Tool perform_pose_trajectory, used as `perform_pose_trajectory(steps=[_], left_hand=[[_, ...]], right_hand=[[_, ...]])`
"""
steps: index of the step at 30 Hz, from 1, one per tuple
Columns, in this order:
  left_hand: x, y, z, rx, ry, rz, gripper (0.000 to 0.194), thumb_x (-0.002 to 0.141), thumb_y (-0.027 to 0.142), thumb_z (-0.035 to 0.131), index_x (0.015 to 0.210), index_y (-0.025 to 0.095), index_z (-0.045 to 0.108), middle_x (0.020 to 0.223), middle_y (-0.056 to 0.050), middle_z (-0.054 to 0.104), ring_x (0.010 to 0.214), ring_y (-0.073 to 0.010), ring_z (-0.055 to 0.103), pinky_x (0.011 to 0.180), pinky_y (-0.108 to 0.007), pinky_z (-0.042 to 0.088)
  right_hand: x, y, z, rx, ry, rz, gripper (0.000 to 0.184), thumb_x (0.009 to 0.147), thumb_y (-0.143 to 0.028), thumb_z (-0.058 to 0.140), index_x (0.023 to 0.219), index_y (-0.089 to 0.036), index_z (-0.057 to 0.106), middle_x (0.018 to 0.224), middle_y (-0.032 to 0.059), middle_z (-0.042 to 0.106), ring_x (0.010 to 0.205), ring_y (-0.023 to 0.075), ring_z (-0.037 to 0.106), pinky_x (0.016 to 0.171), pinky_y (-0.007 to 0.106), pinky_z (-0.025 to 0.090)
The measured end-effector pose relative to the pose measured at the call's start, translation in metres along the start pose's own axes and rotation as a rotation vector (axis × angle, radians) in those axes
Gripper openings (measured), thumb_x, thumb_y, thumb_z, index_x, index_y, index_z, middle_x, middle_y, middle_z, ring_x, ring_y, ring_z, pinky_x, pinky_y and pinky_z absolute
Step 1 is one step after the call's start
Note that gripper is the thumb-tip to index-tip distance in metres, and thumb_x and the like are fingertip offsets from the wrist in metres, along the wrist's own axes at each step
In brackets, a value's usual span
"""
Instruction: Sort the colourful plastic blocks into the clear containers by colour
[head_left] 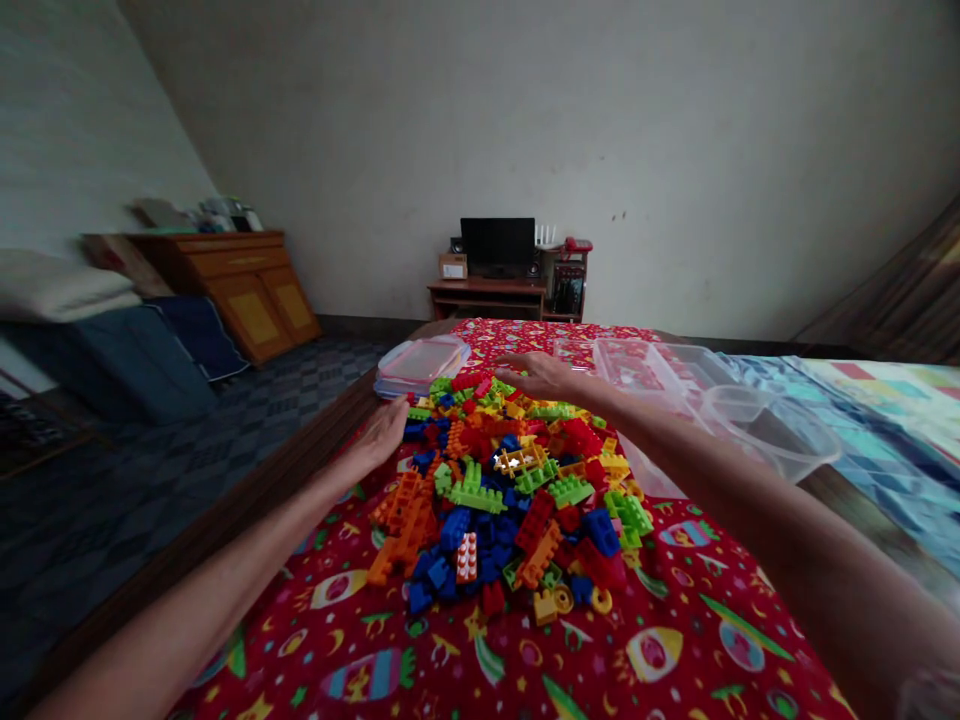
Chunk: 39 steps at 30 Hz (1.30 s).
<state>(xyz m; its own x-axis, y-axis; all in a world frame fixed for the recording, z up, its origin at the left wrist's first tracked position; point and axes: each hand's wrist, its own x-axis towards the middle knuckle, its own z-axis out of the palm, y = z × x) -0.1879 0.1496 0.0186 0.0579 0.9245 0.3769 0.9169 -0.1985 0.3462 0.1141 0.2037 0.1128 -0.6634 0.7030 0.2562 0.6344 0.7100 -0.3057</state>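
A heap of colourful plastic building blocks (pixel 487 500) lies spread over a red patterned tablecloth (pixel 420 650). At the heap's left edge, my left hand (pixel 386 432) rests beside the blocks with its fingers stretched forward. My right hand (pixel 546 376) reaches across to the far side of the heap, fingers extended and pointing left over the blocks there. I see no block held in either hand, though the fingertips partly blend with the pile. Among the pieces are an orange block (pixel 405 530), a lime green block (pixel 476 492) and a white-studded block (pixel 466 557).
Stacked clear lids (pixel 424 362) sit beyond my left hand. To the right stand a clear divided box (pixel 637 368) and a round clear tub (pixel 772 430), partly behind my right forearm. Farther off are a desk with a monitor (pixel 498 246) and a wooden cabinet (pixel 255 290).
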Motion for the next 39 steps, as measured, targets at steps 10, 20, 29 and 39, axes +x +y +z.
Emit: perform_pose_trajectory(steps=[10,20,29,39], left_hand=[[0.011,0.057,0.015,-0.273,-0.093,0.012,0.061,0.089,0.056,0.034,0.131,0.015,0.050,0.138,-0.014,0.052,0.129,-0.0277,0.046,0.107,-0.046,0.038],[-0.013,0.123,-0.017,-0.201,-0.150,0.468,0.056,0.095,0.045,0.032,0.140,0.013,0.041,0.141,-0.013,0.049,0.130,-0.0237,0.045,0.111,-0.039,0.034],[-0.119,0.023,-0.027,0.079,-0.164,0.159,0.063,0.095,0.052,0.030,0.151,0.034,0.009,0.159,-0.006,0.016,0.144,-0.0345,0.015,0.112,-0.061,0.022],[-0.141,0.090,0.010,-0.062,-0.141,0.201,0.082,0.089,0.059,0.045,0.151,0.033,-0.002,0.159,-0.008,-0.013,0.145,-0.0365,0.001,0.110,-0.057,0.029]], right_hand=[[0.066,0.009,0.038,-0.128,-0.303,0.012,0.050,0.090,-0.054,0.048,0.116,-0.015,0.066,0.118,0.0130,0.067,0.103,0.0243,0.064,0.088,0.034,0.050],[-0.040,-0.003,-0.036,-0.005,-0.304,-0.127,0.030,0.093,-0.035,0.049,0.106,-0.016,0.069,0.096,0.0074,0.073,0.077,0.0129,0.065,0.068,0.022,0.047],[-0.151,-0.017,0.009,-0.188,0.003,-0.053,0.053,0.094,-0.044,0.045,0.142,-0.021,0.042,0.132,0.0155,0.056,0.123,0.0279,0.052,0.099,0.045,0.045],[-0.172,-0.068,0.024,-0.123,-0.013,-0.234,0.050,0.095,-0.034,0.044,0.142,-0.017,0.041,0.151,0.0192,0.031,0.140,0.0296,0.029,0.108,0.048,0.036]])
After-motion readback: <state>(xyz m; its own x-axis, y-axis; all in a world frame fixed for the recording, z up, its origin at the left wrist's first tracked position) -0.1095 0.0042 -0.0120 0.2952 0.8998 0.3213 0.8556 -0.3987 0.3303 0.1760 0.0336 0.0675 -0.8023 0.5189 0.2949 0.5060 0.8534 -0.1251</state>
